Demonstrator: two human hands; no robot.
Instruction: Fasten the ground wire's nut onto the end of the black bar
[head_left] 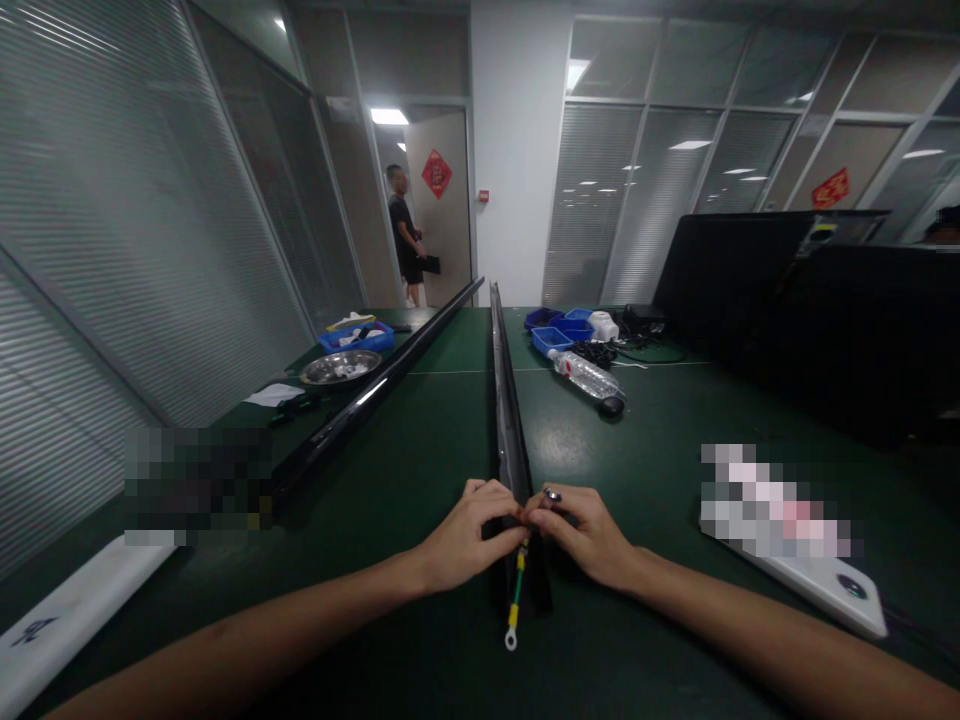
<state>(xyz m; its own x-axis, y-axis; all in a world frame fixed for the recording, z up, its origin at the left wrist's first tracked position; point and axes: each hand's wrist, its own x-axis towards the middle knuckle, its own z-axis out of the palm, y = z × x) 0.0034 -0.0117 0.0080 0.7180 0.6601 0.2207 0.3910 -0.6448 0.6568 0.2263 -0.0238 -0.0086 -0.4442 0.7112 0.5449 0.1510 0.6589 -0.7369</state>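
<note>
A long dark strip runs away from me down the middle of the green table. Over its near end, my left hand and my right hand meet, thumbs and fingertips pinched together. What they pinch is too small and covered to name. Just below the fingertips lies a short green and yellow wire with a ring terminal at its near end; its far end is hidden at the fingers. A ring is on a finger of my right hand.
Another long dark strip slants across the left. Beyond it are a metal dish and a blue tray. At right are a plastic bottle, blue bins, a white device and black monitors. A person stands in the doorway.
</note>
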